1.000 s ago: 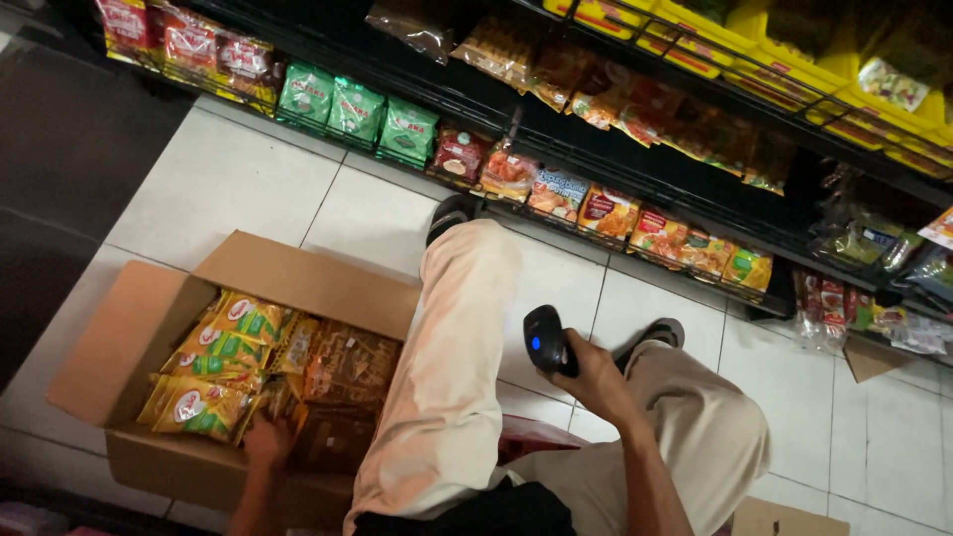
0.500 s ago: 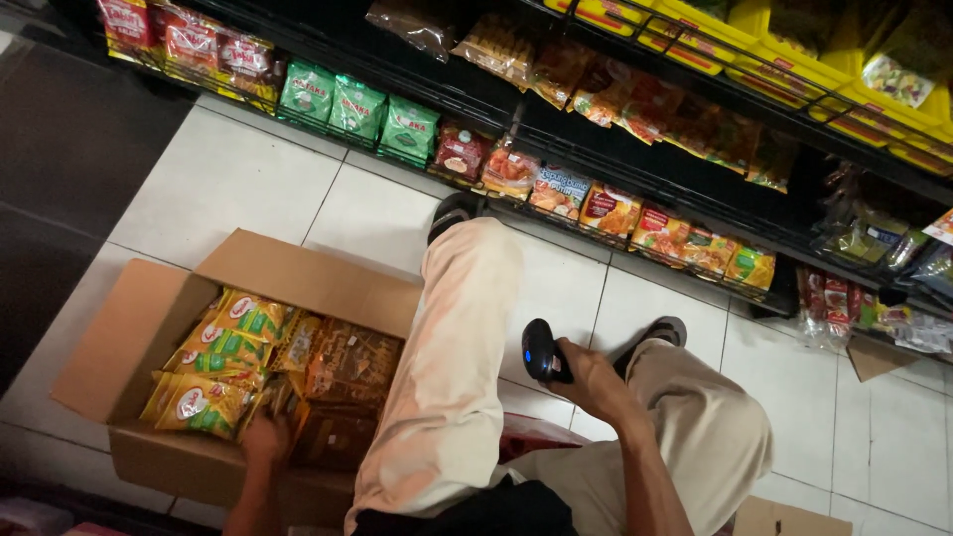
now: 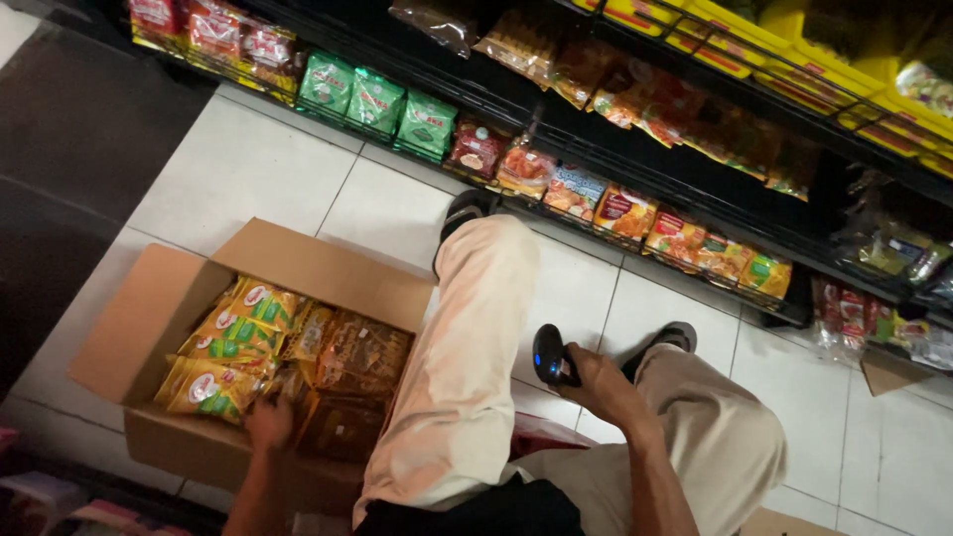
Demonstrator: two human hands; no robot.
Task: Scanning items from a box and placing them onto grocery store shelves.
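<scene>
We note the right hand (image 3: 606, 382) clamped on a black scanner (image 3: 552, 355); left hand (image 3: 268, 422) rests among packets (image 3: 342, 397) in the cardboard box (image 3: 179, 298), finger state indiscernible.

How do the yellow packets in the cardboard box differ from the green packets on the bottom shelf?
The yellow packets lie flat and overlapping inside the cardboard box, right by the left hand; the green packets stand upright in a row on the bottom shelf, away from both hands. The yellow ones bear a red-and-white round mark; the green ones are mostly green with white. Both are sealed snack-style packets.
</scene>
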